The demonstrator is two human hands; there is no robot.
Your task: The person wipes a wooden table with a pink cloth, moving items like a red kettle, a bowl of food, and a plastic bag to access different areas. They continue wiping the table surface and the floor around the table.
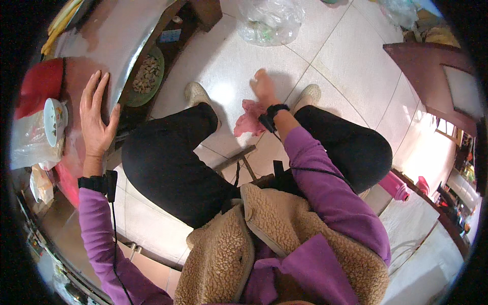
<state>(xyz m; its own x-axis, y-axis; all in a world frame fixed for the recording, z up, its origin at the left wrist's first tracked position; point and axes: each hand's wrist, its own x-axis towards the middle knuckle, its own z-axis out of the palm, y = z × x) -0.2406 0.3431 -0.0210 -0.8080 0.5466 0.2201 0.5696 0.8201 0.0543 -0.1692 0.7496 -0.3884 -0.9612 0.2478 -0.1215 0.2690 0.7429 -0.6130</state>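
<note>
My left hand [95, 114] lies palm down on the edge of a reddish-brown table [85, 68], thumb spread from the fingers, with nothing in it. Left of it stands a white patterned bowl [55, 122] with small bits inside. My right hand [264, 87] is over the tiled floor between my shoes, fingers curled and slightly blurred. Crumpled pink cloth or thin plastic [249, 118] shows beside and partly behind my right wrist. Whether the fingers hold it is hidden. Below the tabletop, a green basin [160, 78] contains many small pale pieces.
A clear plastic bag [270, 23] with something green inside lies on the floor ahead. Brown wooden furniture [423, 72] stands at right. A pink bottle [396, 187] is beside my right thigh. Red fabric [40, 85] and clear plastic [32, 141] lie on the table.
</note>
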